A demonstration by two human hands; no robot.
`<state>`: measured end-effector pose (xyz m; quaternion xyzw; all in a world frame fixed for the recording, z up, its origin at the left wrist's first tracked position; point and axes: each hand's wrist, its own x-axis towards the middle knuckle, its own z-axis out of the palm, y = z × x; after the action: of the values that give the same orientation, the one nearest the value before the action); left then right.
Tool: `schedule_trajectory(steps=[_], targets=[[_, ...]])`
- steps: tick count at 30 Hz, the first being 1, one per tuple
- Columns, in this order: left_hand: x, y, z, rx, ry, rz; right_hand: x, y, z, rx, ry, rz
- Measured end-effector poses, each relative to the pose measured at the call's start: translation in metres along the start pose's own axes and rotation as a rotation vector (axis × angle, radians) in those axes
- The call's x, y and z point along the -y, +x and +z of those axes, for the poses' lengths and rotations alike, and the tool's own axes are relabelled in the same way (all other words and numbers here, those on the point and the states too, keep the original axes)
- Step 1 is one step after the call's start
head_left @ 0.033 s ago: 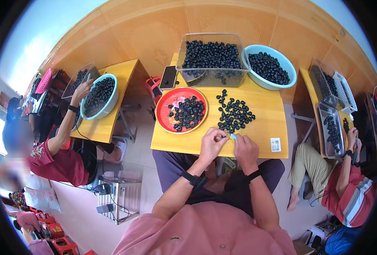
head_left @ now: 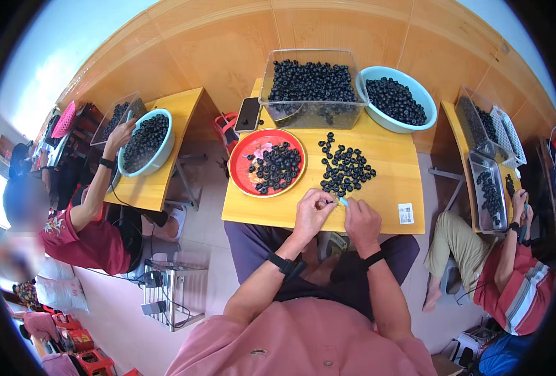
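Observation:
Over the near edge of the yellow table (head_left: 391, 169), my left hand (head_left: 314, 211) is closed in a pinch on a small round black part (head_left: 330, 202), mostly hidden by the fingers. My right hand (head_left: 362, 220) grips a slim light-blue tool (head_left: 344, 202), its tip close to the left fingertips. Just beyond both hands lies a loose pile of black parts (head_left: 347, 169), some showing ring-like tops. To the left, a red round tray (head_left: 241, 177) with a gold rim and flower print holds more of them.
A clear plastic bin (head_left: 315, 116) and a light-blue basin (head_left: 428, 119), both full of black parts, stand at the back. A phone (head_left: 248, 113) lies left of the bin. Co-workers sit at a left table (head_left: 187, 113) and a right table (head_left: 466, 150) with similar containers.

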<state>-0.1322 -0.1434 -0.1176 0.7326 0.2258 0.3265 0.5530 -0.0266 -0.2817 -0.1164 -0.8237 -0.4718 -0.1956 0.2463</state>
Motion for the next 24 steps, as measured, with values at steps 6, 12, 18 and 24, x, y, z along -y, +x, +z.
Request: schedule_trajectory(steps=[6,12,18,24], targets=[[0.019,0.004,0.004,-0.042,-0.131,-0.044,0.002,0.006,0.004,-0.015,0.005,0.005],[0.006,0.006,0.0,-0.044,-0.055,0.041,0.002,0.007,0.004,-0.009,0.041,0.015],[0.0,0.007,-0.004,-0.014,0.003,0.01,0.004,0.006,0.001,-0.019,0.01,0.026],[0.003,0.01,-0.006,-0.078,0.051,0.106,0.006,0.01,0.002,-0.008,0.02,0.031]])
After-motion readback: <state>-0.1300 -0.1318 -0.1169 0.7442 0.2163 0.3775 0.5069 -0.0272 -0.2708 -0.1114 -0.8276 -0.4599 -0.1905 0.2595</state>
